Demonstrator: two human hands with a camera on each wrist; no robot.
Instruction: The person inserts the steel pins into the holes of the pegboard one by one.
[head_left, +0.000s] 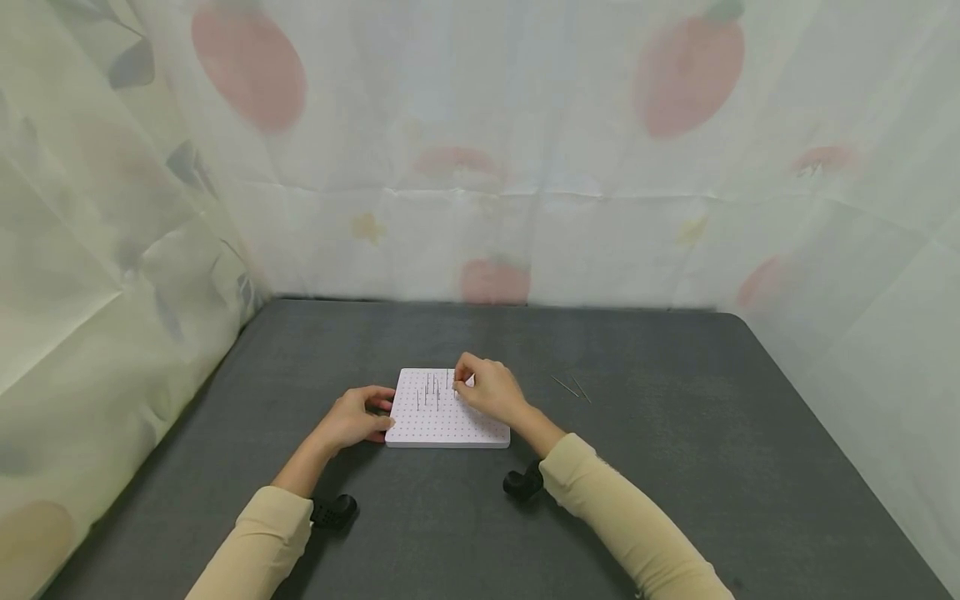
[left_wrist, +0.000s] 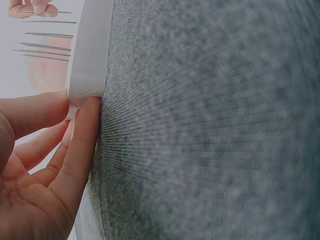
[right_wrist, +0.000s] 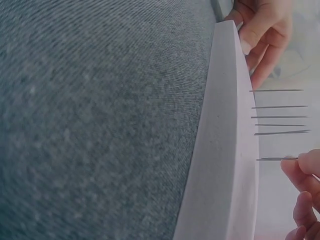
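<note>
A square white board [head_left: 450, 429] dotted with rows of small holes lies flat on the table. My left hand [head_left: 352, 417] grips its left edge, thumb at the top rim and fingers against the side. Over the board's far right part, my right hand [head_left: 491, 390] pinches a thin metal pin [right_wrist: 270, 159] between thumb and fingertip. That pin stands upright with its lower end at the board surface. Several similar pins [right_wrist: 280, 107] stand in the board to the left of it, seen sideways in both wrist views.
Two loose pins [head_left: 565, 386] lie on the dark grey table [head_left: 660, 467] right of the board. Black wrist devices [head_left: 335, 512] are worn at both cuffs. A patterned curtain [head_left: 570, 242] hangs behind the table and along its sides.
</note>
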